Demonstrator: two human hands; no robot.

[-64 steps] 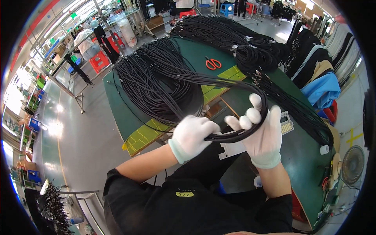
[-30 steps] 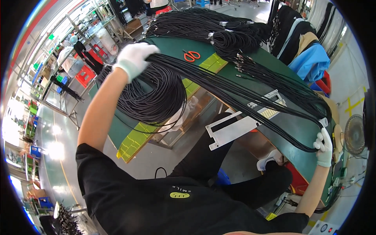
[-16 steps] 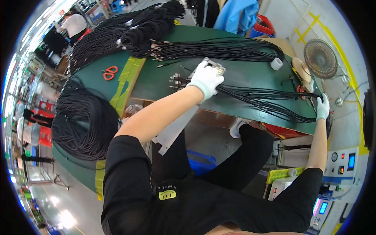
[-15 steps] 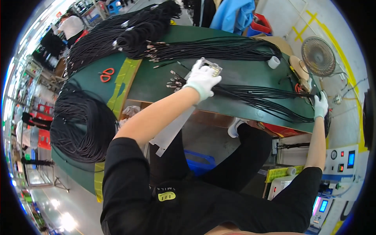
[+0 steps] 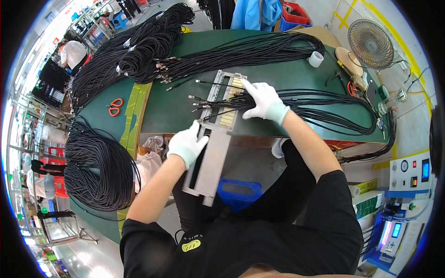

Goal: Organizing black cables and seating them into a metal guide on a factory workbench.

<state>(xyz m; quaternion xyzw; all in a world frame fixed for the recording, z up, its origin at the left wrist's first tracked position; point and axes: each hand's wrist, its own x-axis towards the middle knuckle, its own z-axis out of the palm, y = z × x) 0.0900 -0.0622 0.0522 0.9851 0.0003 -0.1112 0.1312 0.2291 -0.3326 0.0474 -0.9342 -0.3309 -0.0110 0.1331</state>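
A long grey metal fixture [image 5: 214, 162] lies across the table's front edge, its near end overhanging toward my lap. Brass-coloured blocks [image 5: 227, 120] line one side of its far part. My left hand [image 5: 185, 146], white-gloved, touches the fixture's left edge, with thumb and index finger apart. Across the fixture's far part runs a bundle of black cables [image 5: 320, 102], with metal-tipped connectors [image 5: 197, 98] fanned out on the left. Over that bundle, beside the brass blocks, my gloved right hand [image 5: 266, 102] has thumb and index finger spread; its other fingers are partly hidden.
Another cable bundle [image 5: 241, 58] lies behind, with heaped coils [image 5: 139, 58] at far left and a big coil [image 5: 99, 167] nearer. Red-handled scissors [image 5: 115, 107] rest on the green table [image 5: 176, 118]. A white roll [image 5: 316, 59] and fan [image 5: 371, 42] stand at right.
My right hand has come from the bundle's far right end to the fixture. My left hand has drawn back from the connectors to the fixture's left edge. The view has shifted slightly.
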